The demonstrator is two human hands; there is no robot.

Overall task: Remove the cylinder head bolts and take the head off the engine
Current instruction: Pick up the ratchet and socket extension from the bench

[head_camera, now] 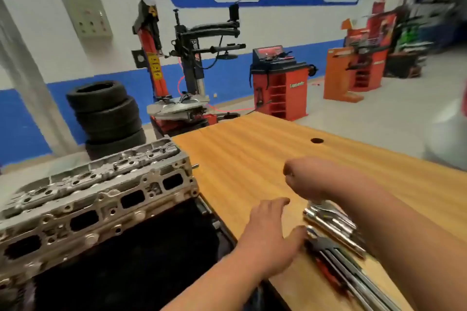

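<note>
A: What's hard to read here?

B: The right hand (299, 180). Its wrist is bent down over a bundle of chrome tools (333, 222) and its fingers curl out of sight under it. It may be clasping the top one, but I can't tell.

A: And the left hand (270, 232)?

B: It's flat and relaxed, with the fingers straight. It holds nothing, and its thumb touches the end of the dark tool set (336, 257). Both sets of tools are smeared by blur and run off the bottom edge.

A: Where's the cylinder head (101, 184)?

B: It's sitting on the engine (131, 260), just left of the wooden table (252, 154). It's bare, shiny metal, with four dark rectangular ports along the near side. Its left end is cut off by the frame. The engine below it is almost black, and I can't pick out any bolts.
</note>
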